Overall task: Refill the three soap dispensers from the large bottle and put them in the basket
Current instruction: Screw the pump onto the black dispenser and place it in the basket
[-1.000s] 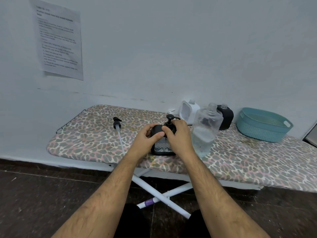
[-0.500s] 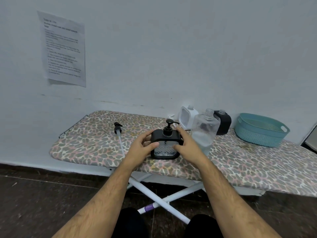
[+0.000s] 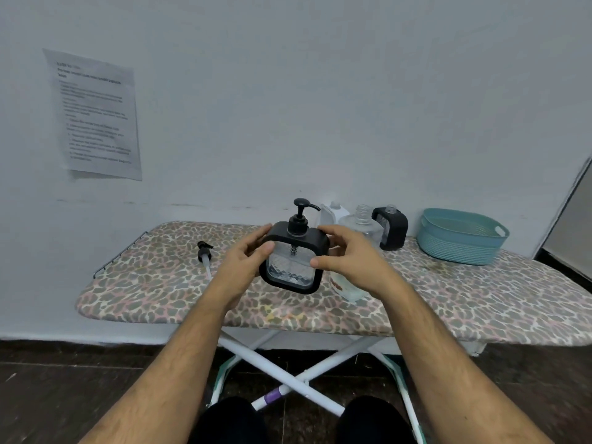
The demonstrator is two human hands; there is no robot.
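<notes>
1. Head view: we hold the dispenser [image 3: 294, 257] above the board [image 3: 160, 283], left hand [image 3: 243, 267] gripping its 9 o'clock side, right hand [image 3: 349, 261] its 3 o'clock side.
2. The bottle [image 3: 363, 229] stands behind; the basket [image 3: 461, 237] sits at 2 o'clock.

A pale, bluish-white wall [image 3: 320, 91] fills the upper view, with a printed sheet of paper [image 3: 96, 116] fixed to it at the left, its text too blurred to read. Against the wall stands an ironing board [image 3: 464, 302] with a leopard-print cover, on crossed white legs [image 3: 288, 370]. The floor [image 3: 64, 395] beneath is dark brown tile.
</notes>
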